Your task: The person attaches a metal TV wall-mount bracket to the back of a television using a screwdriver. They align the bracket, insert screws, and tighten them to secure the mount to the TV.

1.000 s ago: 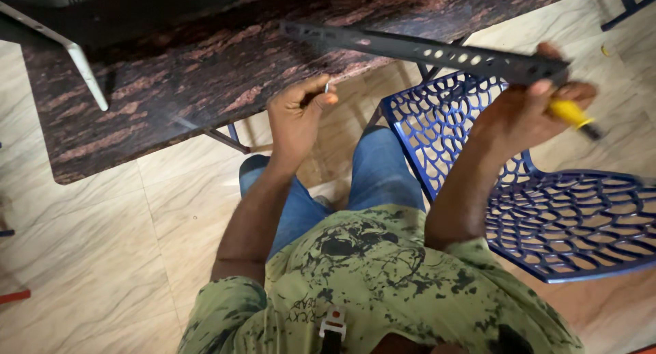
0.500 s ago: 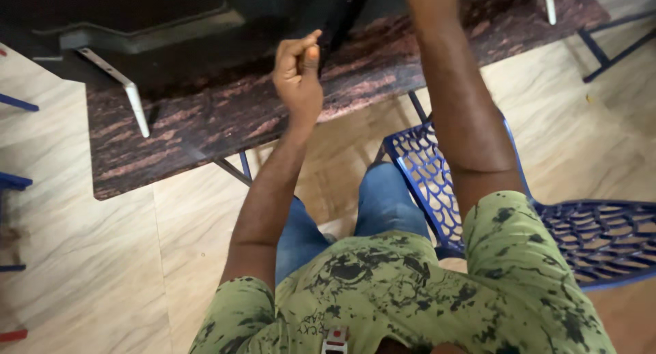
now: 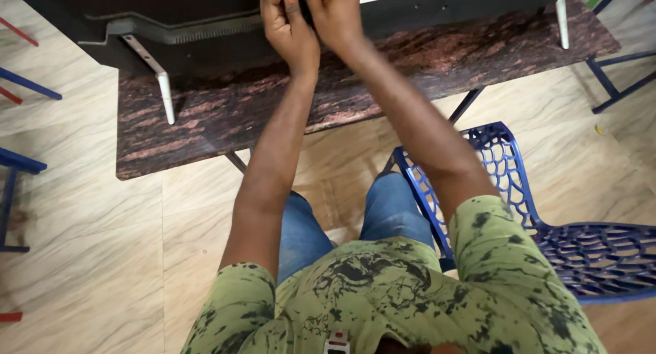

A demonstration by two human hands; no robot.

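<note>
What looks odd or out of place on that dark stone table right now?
The big black television lies flat on the table, back upward, one white stand leg sticking out. Both hands, left hand and right hand, meet on it. Nothing looks spilled or broken.

Dark brown marbled stone-top table (image 3: 225, 121) on slanted dark metal legs, standing on a pale beige wood-grain tile floor (image 3: 89, 258). Blue perforated plastic chair (image 3: 588, 251) just right of the table, nearer the viewer. Blue metal frame legs (image 3: 615, 80) beyond the table's right end; more blue and red bars (image 3: 27, 84) left of it. Even, bright light.
</note>
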